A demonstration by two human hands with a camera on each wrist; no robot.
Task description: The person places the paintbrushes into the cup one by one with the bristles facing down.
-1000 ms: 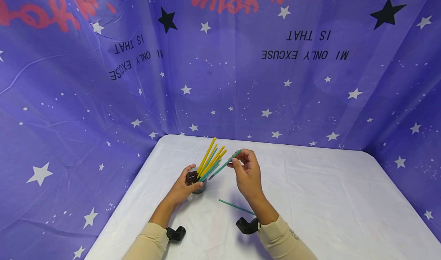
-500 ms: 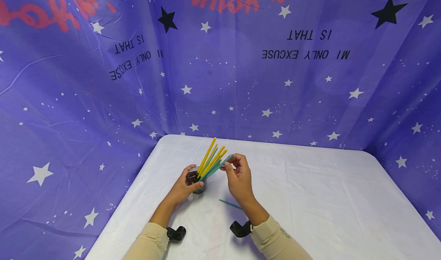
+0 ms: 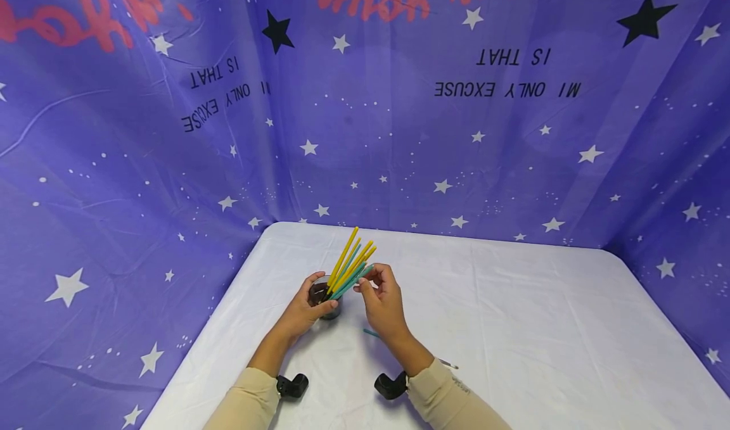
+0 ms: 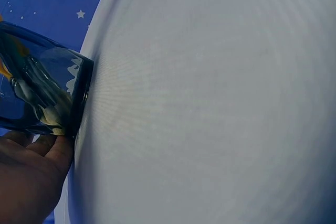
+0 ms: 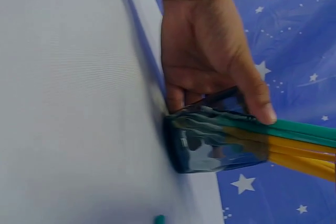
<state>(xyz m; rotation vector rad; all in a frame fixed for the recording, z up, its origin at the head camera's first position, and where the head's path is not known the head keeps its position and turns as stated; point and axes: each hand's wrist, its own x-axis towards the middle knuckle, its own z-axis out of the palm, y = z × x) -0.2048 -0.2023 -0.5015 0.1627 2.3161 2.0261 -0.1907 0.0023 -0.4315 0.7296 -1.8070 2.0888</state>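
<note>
My left hand (image 3: 305,309) grips a clear dark-tinted glass (image 3: 331,313), its thumb near the rim. In the left wrist view the base of the glass (image 4: 79,95) stands right at the white cloth. Several yellow paintbrushes (image 3: 344,255) and teal ones lean to the right out of it, handles up, their heads down inside. My right hand (image 3: 384,303) pinches a teal paintbrush (image 3: 368,269) near its handle end, its lower part among the others at the rim. The right wrist view shows the glass (image 5: 210,158) and the left hand (image 5: 202,51) around it.
Another teal paintbrush (image 3: 371,332) lies on the white-covered table (image 3: 513,316), mostly hidden under the right forearm; its metal-tipped end pokes out beyond the sleeve. Purple star-printed curtains (image 3: 399,132) stand behind the table and along its sides. Black wrist cameras (image 3: 293,386) hang at both wrists.
My right hand has moved left and down, bringing the teal paintbrush from beside the glass into the bunch. The left hand and glass have stayed put.
</note>
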